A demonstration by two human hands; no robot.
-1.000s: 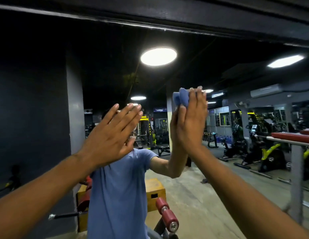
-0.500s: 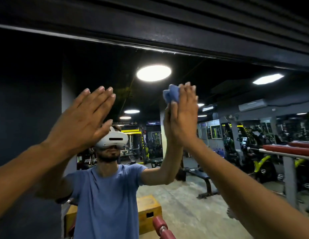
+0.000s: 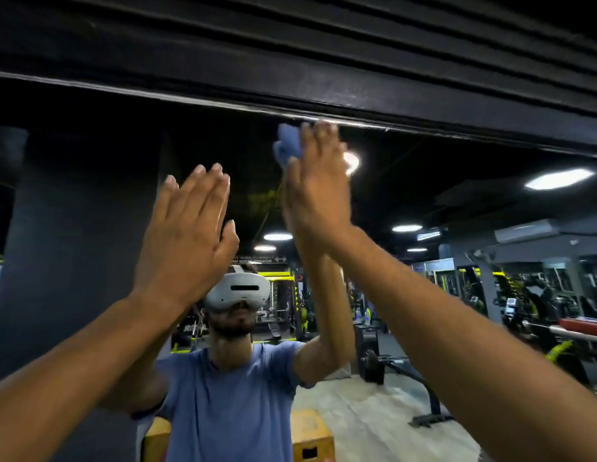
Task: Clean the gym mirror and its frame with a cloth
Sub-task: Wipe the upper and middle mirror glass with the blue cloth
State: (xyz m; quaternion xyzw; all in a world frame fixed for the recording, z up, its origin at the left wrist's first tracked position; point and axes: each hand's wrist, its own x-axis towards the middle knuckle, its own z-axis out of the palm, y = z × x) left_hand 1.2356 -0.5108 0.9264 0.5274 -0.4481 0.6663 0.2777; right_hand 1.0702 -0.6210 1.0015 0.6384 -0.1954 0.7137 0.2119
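Observation:
The gym mirror (image 3: pixel 457 201) fills the wall in front of me and its dark top frame (image 3: pixel 373 98) runs across above. My right hand (image 3: pixel 318 181) presses a bunched blue cloth (image 3: pixel 285 145) flat against the glass, fingers straight, fingertips just under the top frame. My left hand (image 3: pixel 187 235) is raised lower and to the left, fingers straight and together, holding nothing; whether its palm touches the glass I cannot tell. My reflection with a white headset (image 3: pixel 238 290) shows between my arms.
The mirror reflects ceiling lights (image 3: pixel 557 178), gym machines (image 3: pixel 523 295) on the right, a barbell stand (image 3: pixel 400 365) and yellow boxes (image 3: pixel 310 435) low down. A dark pillar (image 3: pixel 67 245) shows on the left.
My right hand has slid the cloth upward on the glass until it reaches the top frame. My left hand has stayed raised and open, shifting sideways, and my view has tilted up.

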